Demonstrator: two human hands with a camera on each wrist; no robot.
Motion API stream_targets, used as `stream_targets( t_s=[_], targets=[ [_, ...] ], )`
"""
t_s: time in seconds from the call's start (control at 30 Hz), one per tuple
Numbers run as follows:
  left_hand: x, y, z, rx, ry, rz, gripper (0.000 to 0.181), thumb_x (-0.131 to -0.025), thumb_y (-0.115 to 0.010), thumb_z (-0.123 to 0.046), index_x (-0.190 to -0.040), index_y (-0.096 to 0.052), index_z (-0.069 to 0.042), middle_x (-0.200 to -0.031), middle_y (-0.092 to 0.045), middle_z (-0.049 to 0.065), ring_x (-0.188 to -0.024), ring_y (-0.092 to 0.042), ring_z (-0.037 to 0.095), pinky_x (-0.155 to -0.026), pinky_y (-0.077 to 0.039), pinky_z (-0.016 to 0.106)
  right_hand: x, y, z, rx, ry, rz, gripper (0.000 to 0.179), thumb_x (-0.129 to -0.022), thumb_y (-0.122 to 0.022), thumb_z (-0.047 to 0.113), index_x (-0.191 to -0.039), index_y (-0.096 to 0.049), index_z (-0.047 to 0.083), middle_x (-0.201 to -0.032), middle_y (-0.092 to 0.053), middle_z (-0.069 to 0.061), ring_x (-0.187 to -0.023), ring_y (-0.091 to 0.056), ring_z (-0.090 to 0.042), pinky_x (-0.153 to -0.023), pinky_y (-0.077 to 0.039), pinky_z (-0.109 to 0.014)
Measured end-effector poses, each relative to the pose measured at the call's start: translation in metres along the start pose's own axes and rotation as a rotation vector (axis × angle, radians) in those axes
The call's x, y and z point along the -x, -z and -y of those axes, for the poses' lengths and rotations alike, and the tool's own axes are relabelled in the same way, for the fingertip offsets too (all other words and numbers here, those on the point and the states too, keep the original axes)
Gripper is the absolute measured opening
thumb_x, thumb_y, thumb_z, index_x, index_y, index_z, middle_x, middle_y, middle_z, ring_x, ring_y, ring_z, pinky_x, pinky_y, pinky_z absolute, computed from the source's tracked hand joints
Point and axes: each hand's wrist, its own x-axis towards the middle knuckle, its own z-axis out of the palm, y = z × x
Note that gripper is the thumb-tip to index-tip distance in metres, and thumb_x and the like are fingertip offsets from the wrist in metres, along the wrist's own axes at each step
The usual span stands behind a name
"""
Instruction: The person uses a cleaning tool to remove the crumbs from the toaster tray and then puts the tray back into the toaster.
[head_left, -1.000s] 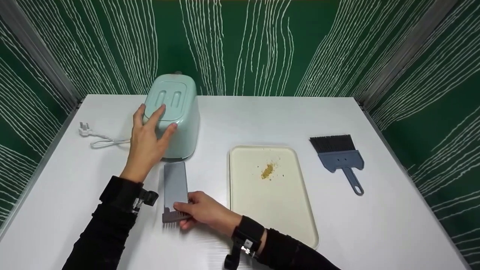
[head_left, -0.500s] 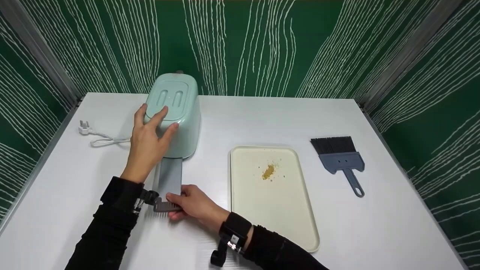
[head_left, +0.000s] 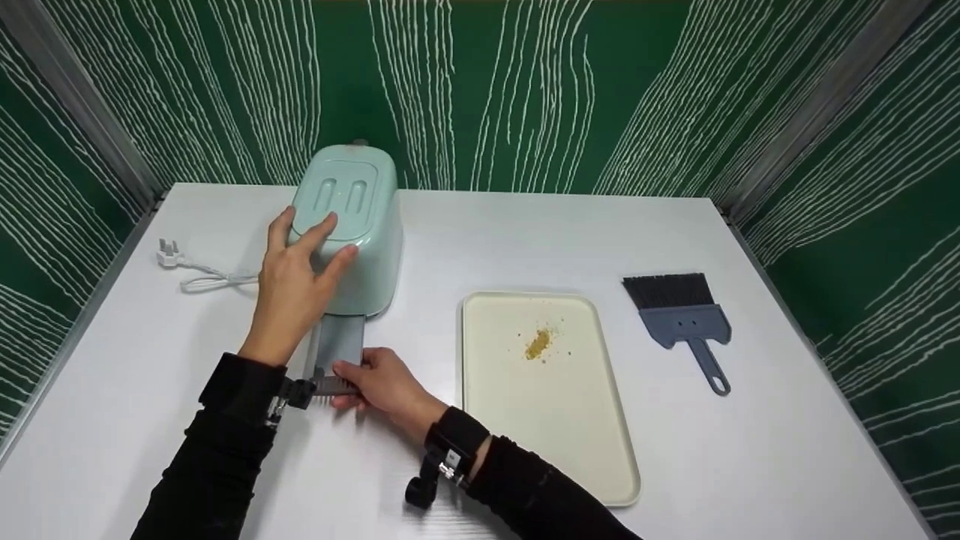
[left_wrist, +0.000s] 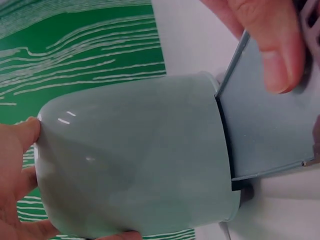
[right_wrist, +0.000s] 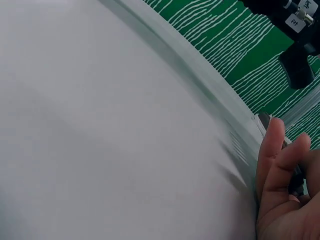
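Observation:
A mint-green toaster (head_left: 381,262), its flat lid on top, stands at the back left. My left hand (head_left: 291,289) holds its near upper end, fingers spread over the lid's edge and the thumb on the front. In the left wrist view, fingertips (left_wrist: 37,227) lie round the toaster's end. My right hand (head_left: 386,384) pinches the brown comb-like handle of a grey crumb tray (head_left: 340,341). The tray's far end is inside the slot at the toaster's base; its near part sticks out. In the right wrist view, bent fingers (right_wrist: 280,170) show, with the tray mostly hidden.
Right of the hands lies a cream tray (head_left: 544,442) with a small heap of yellow crumbs (head_left: 538,343). A blue hand brush (head_left: 684,321) with black bristles lies farther right. The white plug (head_left: 171,258) and its looped cord lie left of the toaster. Green walls surround the table.
My right hand has moved up and left with the crumb tray. The tray, at first apart from the toaster, has slid into its base. The left hand has stayed on the toaster.

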Motion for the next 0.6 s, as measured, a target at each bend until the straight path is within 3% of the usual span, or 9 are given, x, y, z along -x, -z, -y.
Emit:
stream_targets(
  t_s=[0.17,0.27,0.43,0.57,0.6],
  targets=[
    [0.0001,0.0,0.0014,-0.005,-0.016,-0.014,0.061,-0.104,-0.072,-0.042,-0.154,-0.059,-0.009,-0.172,-0.026,0.03,-0.154,-0.039,0.053,-0.122,-0.043,0.066,-0.0048,-0.0008,0.0015,-0.007,0.031,-0.018,0.025,-0.109,-0.065,0.018,-0.087,-0.058,0.009,-0.082,-0.079,-0.017,-0.055,-0.07,-0.006,-0.049,-0.054,-0.017],
    [0.0,-0.0008,0.0015,-0.002,-0.017,-0.017,0.062,-0.104,-0.072,-0.043,-0.153,-0.059,-0.009,-0.172,-0.027,0.03,-0.154,-0.04,0.052,-0.122,-0.043,0.067,-0.0059,-0.0009,0.0019,-0.065,0.034,-0.019,0.026,-0.109,-0.065,0.017,-0.087,-0.056,0.007,-0.086,-0.077,-0.017,-0.058,-0.072,-0.008,-0.057,-0.061,-0.018],
    [0.0005,-0.0015,0.0021,-0.009,-0.014,-0.017,0.061,-0.104,-0.072,-0.043,-0.153,-0.059,-0.009,-0.172,-0.027,0.029,-0.155,-0.039,0.05,-0.123,-0.042,0.065,-0.0068,-0.0022,0.0017,-0.159,0.025,-0.012,0.02,-0.106,-0.069,0.009,-0.091,-0.056,0.007,-0.081,-0.073,-0.009,-0.064,-0.077,-0.011,-0.073,-0.067,-0.023],
    [0.0008,-0.0014,0.0023,-0.015,-0.011,-0.014,0.06,-0.104,-0.072,-0.041,-0.154,-0.058,-0.01,-0.173,-0.026,0.028,-0.158,-0.036,0.048,-0.126,-0.04,0.062,-0.0089,-0.0017,0.0007,-0.22,0.05,-0.029,0.026,-0.096,-0.075,-0.007,-0.095,-0.052,0.007,-0.068,-0.059,0.002,-0.07,-0.078,-0.014,-0.078,-0.068,-0.028],
    [0.0009,-0.0014,0.0023,-0.015,-0.007,-0.012,0.06,-0.104,-0.072,-0.041,-0.154,-0.058,-0.01,-0.173,-0.026,0.027,-0.158,-0.036,0.047,-0.127,-0.039,0.062,-0.0096,-0.0007,0.0008,-0.19,0.063,-0.042,0.029,-0.093,-0.077,-0.008,-0.096,-0.052,0.007,-0.067,-0.055,0.004,-0.07,-0.075,-0.011,-0.076,-0.067,-0.025]
  ],
)
